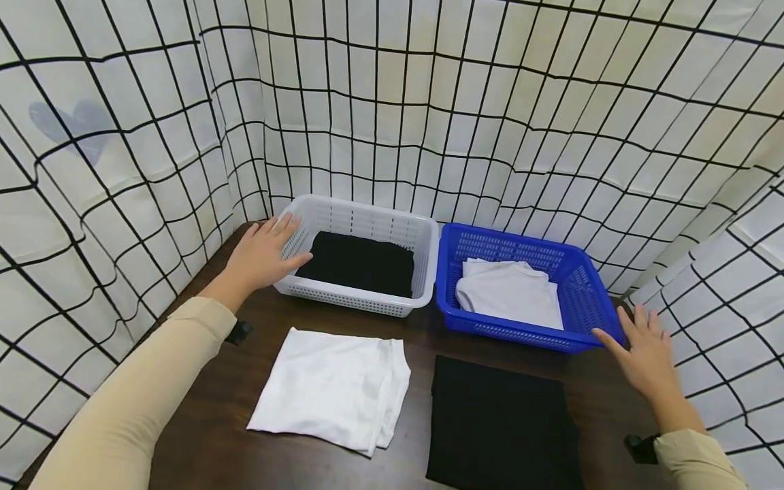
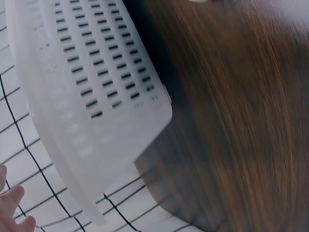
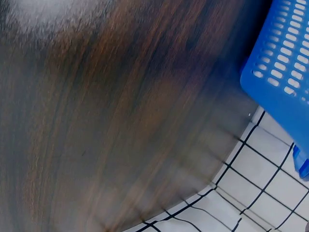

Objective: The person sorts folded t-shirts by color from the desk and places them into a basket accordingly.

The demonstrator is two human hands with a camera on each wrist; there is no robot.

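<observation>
My left hand [image 1: 265, 253] is spread over the left end of a white plastic basket [image 1: 343, 299], which has folded black cloth [image 1: 361, 264] inside. At the right end of a blue plastic basket [image 1: 520, 332] is my right hand [image 1: 646, 354], its fingers extended near the rim; whether it touches cannot be told. Folded white cloth [image 1: 511, 292] lies in the blue basket. A folded white garment [image 1: 333, 388] is flat on the table before the white basket, and a folded black garment [image 1: 499, 425] before the blue one. Fingertips [image 2: 12, 200] show in the left wrist view.
The dark wooden table [image 1: 208, 401] carries everything. Black wire grid panels with white cloth behind [image 1: 392, 122] enclose it at the back, left and right. The two baskets stand side by side, nearly touching. A small dark device sits at each wrist.
</observation>
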